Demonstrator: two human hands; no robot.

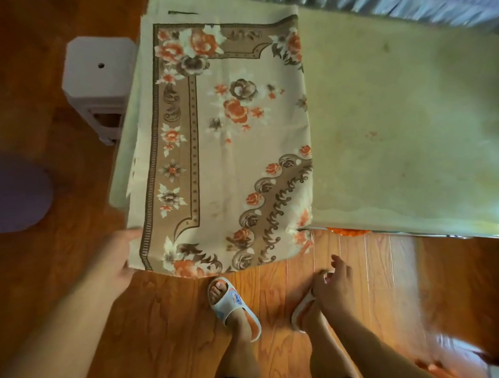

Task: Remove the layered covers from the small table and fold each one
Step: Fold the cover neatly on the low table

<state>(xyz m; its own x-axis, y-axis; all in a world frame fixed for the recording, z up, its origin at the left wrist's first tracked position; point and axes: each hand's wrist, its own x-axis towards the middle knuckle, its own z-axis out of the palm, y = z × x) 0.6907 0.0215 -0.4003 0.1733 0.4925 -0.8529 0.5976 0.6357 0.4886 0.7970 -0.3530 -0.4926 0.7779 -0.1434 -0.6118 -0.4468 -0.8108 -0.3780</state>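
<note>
The floral cover [226, 149] is laid folded over the left part of the counter [411, 124], its right-hand fold line running straight down the counter's middle, so that the pale greenish under-cover [396, 111] is left bare on the right. The near edge of the floral cover is allowed to hang past the counter's front edge toward the wooden floor [360, 269]; this overhang is judged to be there so that a corner can be reached and taken up for the next fold.

The left hand [117, 257] is held at the cover's near left corner, with the arm stretched forward from the lower left. The corner appears to be gripped between thumb and fingers, though the fingers themselves are hidden behind the cloth and blurred, so the exact pinch cannot be told. The cloth is kept taut along its left edge by this hold.

The right hand [335, 288] is held low and apart from the cover, above the right slipper [302, 312], with nothing held. Its fingers are loosely curled and slightly spread, pointing toward the counter's front edge; a reach for the cover's near right corner is judged likely.

A white stool [97, 81] stands just beside the counter's far left.
</note>
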